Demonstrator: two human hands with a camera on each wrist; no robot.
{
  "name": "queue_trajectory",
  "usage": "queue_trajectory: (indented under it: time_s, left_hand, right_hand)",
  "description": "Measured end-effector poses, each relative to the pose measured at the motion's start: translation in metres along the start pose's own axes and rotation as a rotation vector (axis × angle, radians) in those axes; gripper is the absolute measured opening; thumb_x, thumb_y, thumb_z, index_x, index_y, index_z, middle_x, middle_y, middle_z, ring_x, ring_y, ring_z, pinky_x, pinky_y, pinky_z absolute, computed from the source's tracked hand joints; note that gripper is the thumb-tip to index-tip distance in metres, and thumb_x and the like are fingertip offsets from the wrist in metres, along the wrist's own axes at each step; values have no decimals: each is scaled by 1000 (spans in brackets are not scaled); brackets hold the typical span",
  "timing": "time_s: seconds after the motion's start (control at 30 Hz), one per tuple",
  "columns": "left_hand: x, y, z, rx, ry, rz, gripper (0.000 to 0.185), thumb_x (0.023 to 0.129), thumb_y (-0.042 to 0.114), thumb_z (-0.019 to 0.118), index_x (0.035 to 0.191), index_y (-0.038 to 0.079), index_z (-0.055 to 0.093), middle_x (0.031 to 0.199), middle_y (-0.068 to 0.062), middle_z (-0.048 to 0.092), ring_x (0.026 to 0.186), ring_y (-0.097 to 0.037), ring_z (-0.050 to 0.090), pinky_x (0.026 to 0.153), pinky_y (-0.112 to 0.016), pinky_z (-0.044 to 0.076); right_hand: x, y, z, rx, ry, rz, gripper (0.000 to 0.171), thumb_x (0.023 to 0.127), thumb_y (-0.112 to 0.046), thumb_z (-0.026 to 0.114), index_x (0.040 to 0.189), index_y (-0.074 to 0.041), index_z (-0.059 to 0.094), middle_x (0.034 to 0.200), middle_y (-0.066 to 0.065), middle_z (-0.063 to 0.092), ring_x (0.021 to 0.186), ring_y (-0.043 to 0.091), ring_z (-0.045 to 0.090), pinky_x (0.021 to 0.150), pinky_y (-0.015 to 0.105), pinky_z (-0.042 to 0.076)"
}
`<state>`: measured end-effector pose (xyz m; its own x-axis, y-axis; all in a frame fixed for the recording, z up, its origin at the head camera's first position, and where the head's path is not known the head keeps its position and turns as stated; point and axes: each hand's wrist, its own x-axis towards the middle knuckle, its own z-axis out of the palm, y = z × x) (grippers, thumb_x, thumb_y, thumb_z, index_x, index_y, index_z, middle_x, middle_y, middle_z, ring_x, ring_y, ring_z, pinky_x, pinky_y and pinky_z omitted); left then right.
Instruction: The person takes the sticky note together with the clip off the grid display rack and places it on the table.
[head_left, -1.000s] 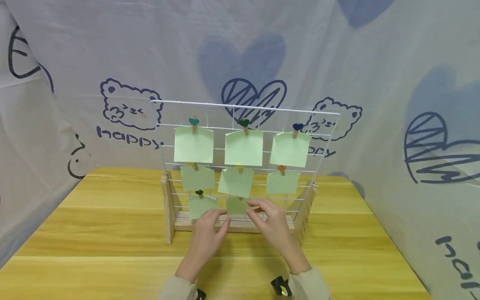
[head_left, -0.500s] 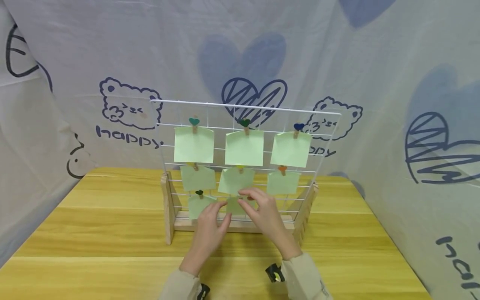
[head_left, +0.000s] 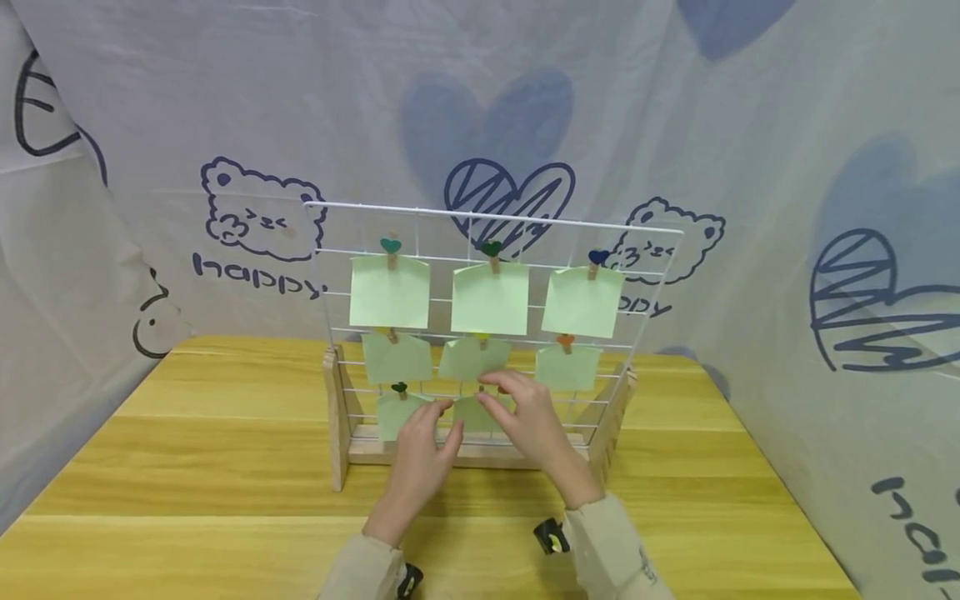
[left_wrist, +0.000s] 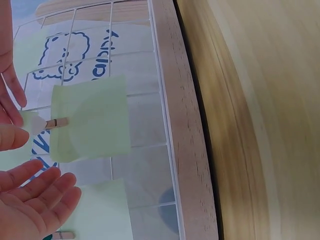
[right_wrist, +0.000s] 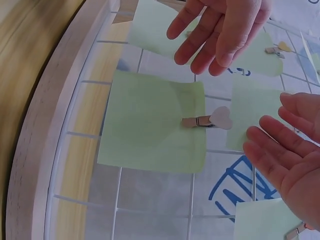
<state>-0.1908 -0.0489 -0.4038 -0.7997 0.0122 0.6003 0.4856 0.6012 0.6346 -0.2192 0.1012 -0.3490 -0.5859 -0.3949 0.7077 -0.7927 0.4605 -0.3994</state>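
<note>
Clipped in the bottom row of the white wire grid (head_left: 491, 214), the middle green note (right_wrist: 150, 120) hangs from a wooden clip (right_wrist: 202, 121) with a white heart, at the note's 12 o'clock edge. Taking that note as the dial's centre in the head view, the left hand (head_left: 418, 454) lies toward 8 o'clock and the right hand (head_left: 532, 421) toward 3 o'clock; both grips are released, fingers loosely spread near the clip. A dark-green-heart clip (head_left: 400, 388) holds the neighbouring note (head_left: 396, 414) at 9 o'clock. The grid stands in a wooden base (head_left: 480, 457) on the table (head_left: 225, 475).
</note>
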Motion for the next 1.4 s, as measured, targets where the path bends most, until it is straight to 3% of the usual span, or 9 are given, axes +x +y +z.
queue_trajectory:
  time_s: [0.43,0.6,1.1,1.4]
  left_hand:
    - [1,-4,6,-26,-14,-17,30,83,7,61,108,-9,55,104,-21,58,96,-34,55,79,-42,47]
    - [1,-5,8,-31,-16,-22,29,83,7,60,107,-8,55,104,-21,58,96,-34,55,79,-41,47]
    - [1,-9,12,-118,-28,-40,33,82,3,60,112,-8,51,108,-21,56,97,-33,55,80,-41,47]
    - [1,-11,13,-181,-6,-51,32,80,-2,60,111,-8,51,106,-23,56,90,-33,58,71,-42,49]
  right_hand:
    - [2,6,3,-85,-117,46,19,80,-2,64,97,5,63,97,15,64,91,26,60,79,33,48]
    - [3,6,2,-145,-157,36,21,77,0,66,97,4,63,95,14,64,88,25,61,75,30,49]
    - [6,12,5,-218,-196,-23,24,72,5,68,96,3,64,93,12,65,85,23,62,72,27,50]
    - [8,14,10,-236,-198,-45,23,71,6,69,94,4,64,91,12,65,82,23,62,69,26,50]
